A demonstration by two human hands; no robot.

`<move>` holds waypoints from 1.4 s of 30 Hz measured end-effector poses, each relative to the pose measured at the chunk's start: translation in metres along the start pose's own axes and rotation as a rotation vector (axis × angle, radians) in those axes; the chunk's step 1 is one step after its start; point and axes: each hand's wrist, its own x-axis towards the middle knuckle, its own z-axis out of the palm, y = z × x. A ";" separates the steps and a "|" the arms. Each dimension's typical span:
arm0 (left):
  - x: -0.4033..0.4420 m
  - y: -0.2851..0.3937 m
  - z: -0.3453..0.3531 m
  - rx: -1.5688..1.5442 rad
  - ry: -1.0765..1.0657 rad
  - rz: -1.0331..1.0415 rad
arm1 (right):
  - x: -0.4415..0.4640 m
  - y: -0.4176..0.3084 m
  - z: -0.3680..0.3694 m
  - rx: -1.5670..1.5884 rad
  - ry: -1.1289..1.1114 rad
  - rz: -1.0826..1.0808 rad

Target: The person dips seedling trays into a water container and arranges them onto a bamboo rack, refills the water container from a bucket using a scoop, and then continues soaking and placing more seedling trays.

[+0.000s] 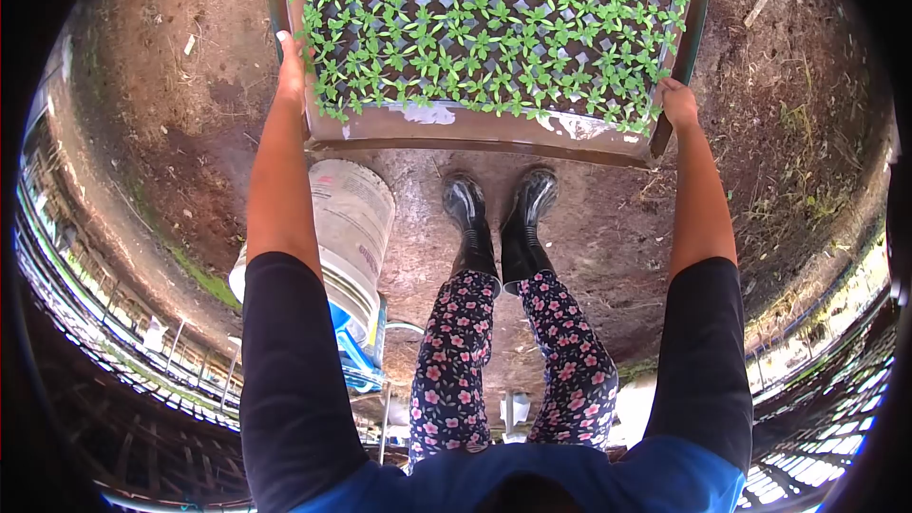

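Observation:
A dark seedling tray [494, 33] full of small green plants sits within the rim of a larger shallow box [427, 144]. At its left end is my left hand [292, 66], closed on the tray's edge, its thumb pointing up along the box rim and its fingers partly hidden by leaves. Opposite it, my right hand [678, 103] has its fingers curled on the right end of the seedling tray, over the box's side wall. Whether the tray rests on the box's bottom I cannot tell.
A whitish plastic bucket [353, 204] lies tilted near my left forearm, with a blue item [353, 351] beside it. My black rubber boots [527, 209] stand on damp bare soil just below the box. Weeds [807, 133] grow at the right.

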 end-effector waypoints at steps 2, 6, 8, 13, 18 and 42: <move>-0.006 0.004 0.007 -0.005 0.004 -0.004 | -0.001 0.000 -0.001 -0.033 0.013 0.028; -0.007 0.005 0.006 -0.005 0.012 0.005 | 0.023 0.030 0.017 -0.003 0.073 -0.180; -0.005 0.004 0.006 0.012 0.009 -0.001 | 0.027 0.034 0.019 -0.054 0.076 -0.199; -0.001 0.004 0.003 0.003 -0.011 -0.015 | 0.013 0.011 0.004 -0.088 0.010 -0.097; 0.004 0.001 -0.001 -0.030 0.034 0.011 | 0.016 0.008 0.000 0.137 0.044 -0.126; -0.247 0.135 -0.076 0.669 0.110 0.664 | -0.225 -0.111 -0.208 0.967 -0.022 -0.269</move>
